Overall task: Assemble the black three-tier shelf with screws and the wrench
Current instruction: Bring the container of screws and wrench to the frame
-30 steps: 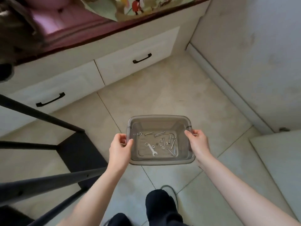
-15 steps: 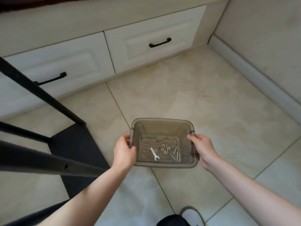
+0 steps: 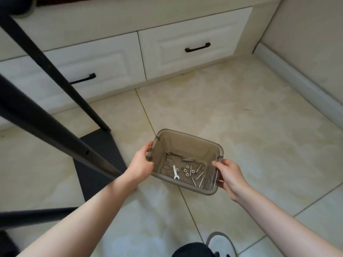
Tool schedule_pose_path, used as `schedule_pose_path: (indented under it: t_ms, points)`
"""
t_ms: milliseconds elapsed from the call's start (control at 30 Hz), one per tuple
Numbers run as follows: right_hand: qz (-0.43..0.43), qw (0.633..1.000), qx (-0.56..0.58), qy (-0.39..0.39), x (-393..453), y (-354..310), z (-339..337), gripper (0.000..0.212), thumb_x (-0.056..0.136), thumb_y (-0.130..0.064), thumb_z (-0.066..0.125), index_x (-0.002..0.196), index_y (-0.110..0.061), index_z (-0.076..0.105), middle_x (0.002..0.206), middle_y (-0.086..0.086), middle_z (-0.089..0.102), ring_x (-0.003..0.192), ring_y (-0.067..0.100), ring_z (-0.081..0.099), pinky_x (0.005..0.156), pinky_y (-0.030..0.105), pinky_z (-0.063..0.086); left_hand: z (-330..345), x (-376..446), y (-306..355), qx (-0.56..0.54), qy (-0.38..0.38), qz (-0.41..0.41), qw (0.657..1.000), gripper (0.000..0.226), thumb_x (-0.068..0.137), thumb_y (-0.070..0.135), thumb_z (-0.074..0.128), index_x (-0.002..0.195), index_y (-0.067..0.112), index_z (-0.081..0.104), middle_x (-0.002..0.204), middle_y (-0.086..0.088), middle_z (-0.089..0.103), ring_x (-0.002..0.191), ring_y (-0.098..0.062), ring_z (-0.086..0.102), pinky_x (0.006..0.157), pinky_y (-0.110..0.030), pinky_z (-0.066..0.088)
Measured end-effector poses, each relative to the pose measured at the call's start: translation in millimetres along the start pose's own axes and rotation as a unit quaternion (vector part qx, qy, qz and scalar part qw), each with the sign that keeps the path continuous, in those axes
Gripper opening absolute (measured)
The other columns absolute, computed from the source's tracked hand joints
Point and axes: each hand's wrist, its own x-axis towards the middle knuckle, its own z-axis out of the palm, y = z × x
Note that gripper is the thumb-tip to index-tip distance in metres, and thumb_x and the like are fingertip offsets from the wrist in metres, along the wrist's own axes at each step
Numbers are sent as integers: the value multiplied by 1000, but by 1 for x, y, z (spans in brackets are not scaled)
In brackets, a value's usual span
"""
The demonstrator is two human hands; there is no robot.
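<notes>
**Bin of hardware held between two hands above the floor**

A bin (image 3: 187,145) sits between the hands: the left hand (image 3: 140,166) grips its left rim, the right hand (image 3: 230,176) its right rim. Inside lie a wrench (image 3: 175,172) toward the left, with screws (image 3: 199,175) and nuts (image 3: 187,170) to its right. The shelf frame (image 3: 55,130) stands to the left. Drawers (image 3: 193,41) run behind, across the floor (image 3: 241,117). A shoe (image 3: 220,243) is below.
</notes>
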Motion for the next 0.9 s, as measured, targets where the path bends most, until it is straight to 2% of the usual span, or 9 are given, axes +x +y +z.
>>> schedule_pose_path:
  t_ms: [100, 167, 267, 333, 400, 500, 633, 767, 900]
  points:
    - [-2, 1000, 5, -8, -6, 9, -2, 8, 97, -11, 58, 94, -4, 56, 77, 13, 61, 67, 27, 58, 61, 36, 52, 2, -4, -5, -20, -14, 8, 1000, 79, 89, -13, 51, 150, 33, 34, 138, 14, 50, 128, -14, 51, 82, -5, 47]
    - [-11, 1000, 9, -13, -8, 13, -5, 10, 96, -9, 61, 93, 0, 57, 80, 17, 61, 68, 27, 60, 59, 37, 57, 4, -8, -8, -49, -16, -11, 999, 87, 91, -10, 56, 156, 36, 22, 149, 8, 40, 128, -12, 47, 76, -3, 46]
    - [-20, 999, -24, -25, -6, 19, -12, 16, 95, -12, 64, 97, 3, 59, 93, 22, 66, 76, 30, 65, 65, 38, 60, 13, -22, -17, -105, 23, -67, 992, 96, 92, 0, 64, 159, 37, 6, 162, 5, 25, 138, -14, 39, 107, -27, 40]
    - [-27, 998, -59, -24, -4, 18, -18, 30, 94, -19, 65, 114, 0, 54, 108, 21, 65, 89, 30, 68, 78, 44, 60, 26, -37, -19, -202, 54, -157, 965, 104, 90, 6, 70, 160, 31, -2, 163, -2, 22, 144, -25, 34, 116, -42, 32]
    - [-51, 993, -108, -8, -1, 10, -23, 45, 94, -26, 65, 130, -9, 44, 115, 13, 59, 101, 28, 64, 81, 40, 57, 44, -53, -18, -289, 45, -255, 922, 99, 88, 8, 72, 159, 21, 5, 159, -10, 26, 140, -32, 38, 107, -44, 40]
    - [-126, 978, -165, -4, 7, -11, -22, 45, 97, -28, 60, 138, -20, 45, 119, 5, 55, 107, 22, 60, 86, 37, 54, 69, -70, -13, -349, -43, -334, 875, 77, 93, 12, 68, 156, 12, 24, 153, -20, 31, 130, -43, 47, 93, -43, 47]
    - [-176, 953, -244, -16, 19, -27, -11, 34, 100, -23, 53, 134, -17, 58, 122, 1, 61, 116, 22, 58, 105, 42, 44, 82, -75, -8, -349, -87, -297, 885, 64, 100, 13, 59, 153, 24, 25, 147, -9, 42, 128, -39, 52, 89, -38, 51]
    - [-147, 966, -211, -2, 24, -18, -9, 23, 101, -15, 48, 115, -20, 65, 111, 4, 68, 105, 26, 64, 94, 48, 52, 76, -69, -6, -338, -90, -266, 898, 49, 104, 13, 54, 145, 31, 34, 137, 2, 54, 122, -35, 57, 89, -36, 53]
    - [-90, 989, -114, -3, 25, -12, -8, 18, 100, -10, 48, 103, -17, 65, 96, 7, 66, 79, 20, 62, 65, 36, 58, 64, -57, -3, -314, -50, -229, 920, 30, 104, 11, 51, 133, 18, 49, 128, -1, 63, 109, -23, 65, 82, -33, 52]
